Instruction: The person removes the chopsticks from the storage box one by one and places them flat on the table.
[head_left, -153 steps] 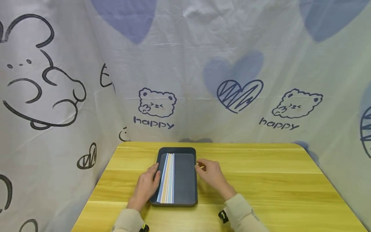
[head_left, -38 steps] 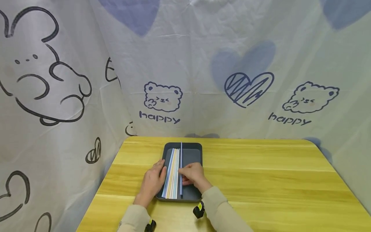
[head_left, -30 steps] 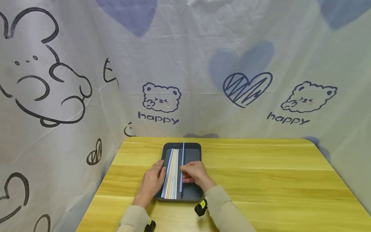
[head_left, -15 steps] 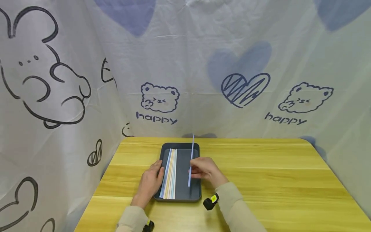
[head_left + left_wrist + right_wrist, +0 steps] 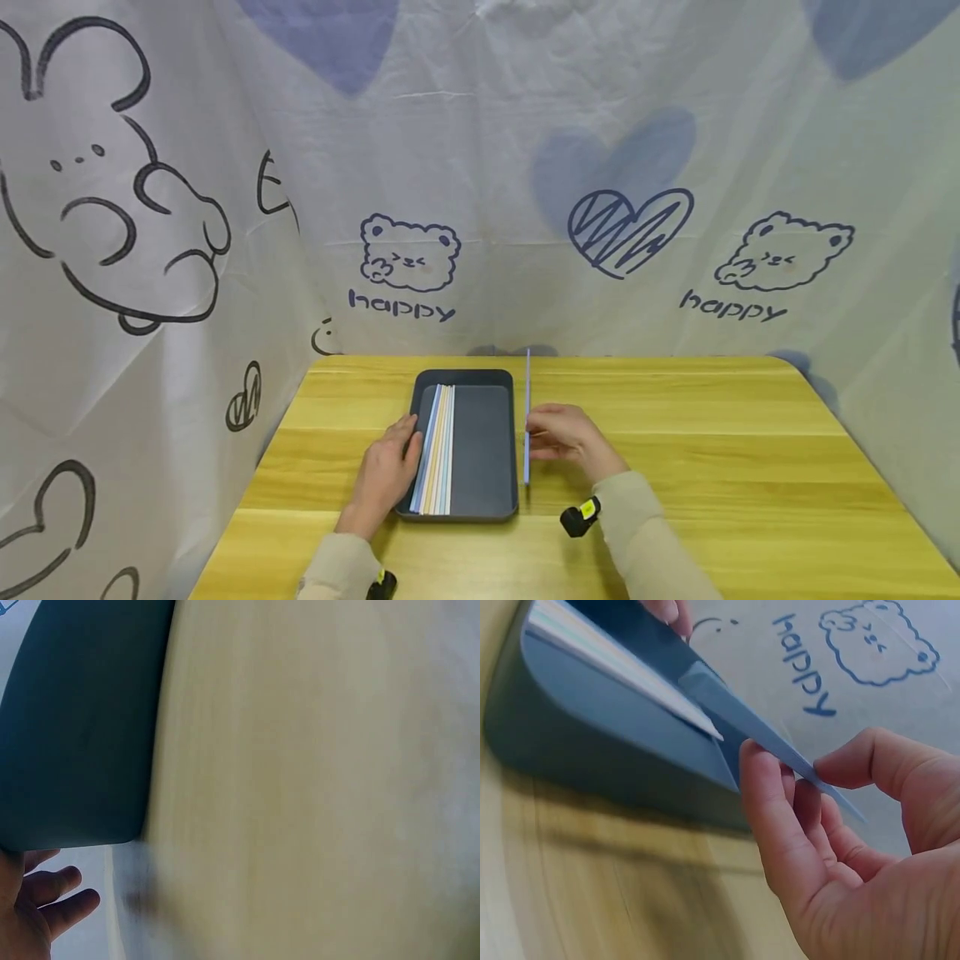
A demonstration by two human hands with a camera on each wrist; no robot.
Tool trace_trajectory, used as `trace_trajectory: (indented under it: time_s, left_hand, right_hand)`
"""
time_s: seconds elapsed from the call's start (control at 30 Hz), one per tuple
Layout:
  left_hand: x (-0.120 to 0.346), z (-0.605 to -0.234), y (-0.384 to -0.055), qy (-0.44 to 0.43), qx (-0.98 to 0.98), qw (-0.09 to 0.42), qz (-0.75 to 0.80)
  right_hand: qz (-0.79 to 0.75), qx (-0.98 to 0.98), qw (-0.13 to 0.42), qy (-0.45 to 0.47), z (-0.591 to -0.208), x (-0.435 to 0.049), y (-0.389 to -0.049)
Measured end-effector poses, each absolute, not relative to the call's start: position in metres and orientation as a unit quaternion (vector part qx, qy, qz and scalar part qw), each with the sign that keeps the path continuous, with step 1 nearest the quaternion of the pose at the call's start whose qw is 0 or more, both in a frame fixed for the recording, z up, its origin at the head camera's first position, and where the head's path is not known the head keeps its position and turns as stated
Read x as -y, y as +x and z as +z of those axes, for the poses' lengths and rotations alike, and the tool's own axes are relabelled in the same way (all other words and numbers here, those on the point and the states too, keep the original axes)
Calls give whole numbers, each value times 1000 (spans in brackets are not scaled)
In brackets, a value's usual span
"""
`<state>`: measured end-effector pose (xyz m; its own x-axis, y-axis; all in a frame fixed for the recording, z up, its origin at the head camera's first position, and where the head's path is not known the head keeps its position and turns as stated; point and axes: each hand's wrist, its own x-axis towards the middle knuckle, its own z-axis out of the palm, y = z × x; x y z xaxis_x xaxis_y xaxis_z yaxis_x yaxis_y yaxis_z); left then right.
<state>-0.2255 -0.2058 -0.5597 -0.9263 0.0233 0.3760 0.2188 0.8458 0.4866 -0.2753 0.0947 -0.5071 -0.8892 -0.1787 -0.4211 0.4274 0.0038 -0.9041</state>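
Note:
In the head view, a dark grey rectangular tray (image 5: 483, 454) holds a row of long thin pastel sticks (image 5: 432, 450), blue, yellow and white, along its left side. My right hand (image 5: 566, 433) pinches one long thin blue stick (image 5: 527, 375) between thumb and fingers, just right of the tray. The right wrist view shows that blue stick (image 5: 742, 716) slanting up past the tray's rim. My left hand (image 5: 386, 471) rests at the tray's left wall, thumb by the rim. In the left wrist view, some left-hand fingers (image 5: 64, 900) stretch out loosely beyond the tray's outer wall (image 5: 82, 727).
The tray stands on a yellow wood-grain table (image 5: 675, 467). A white cloth (image 5: 495, 167) printed with bears and hearts hangs behind and at both sides. Each wrist wears a black camera, such as the right one (image 5: 580, 518).
Five seconds ago the right hand held nothing beside the tray. It then took a blue stick inside the tray and has carried it up and right, past the right rim. The left hand stays put.

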Motion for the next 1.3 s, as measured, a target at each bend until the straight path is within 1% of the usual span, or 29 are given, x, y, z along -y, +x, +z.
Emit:
trace_trajectory:
  time_s: [0.37,0.83,1.3]
  left_hand:
    - [208,-560,-224,-62,947,169,-267]
    - [205,-562,-223,-72,942,188,-267]
    - [205,-561,-225,-84,938,207,-264]
  right_hand:
    - [-685,-688,211,113,-521,-120,-273]
    - [-669,-702,211,128,-538,-128,-266]
    - [-629,-740,202,129,-532,-122,-263]
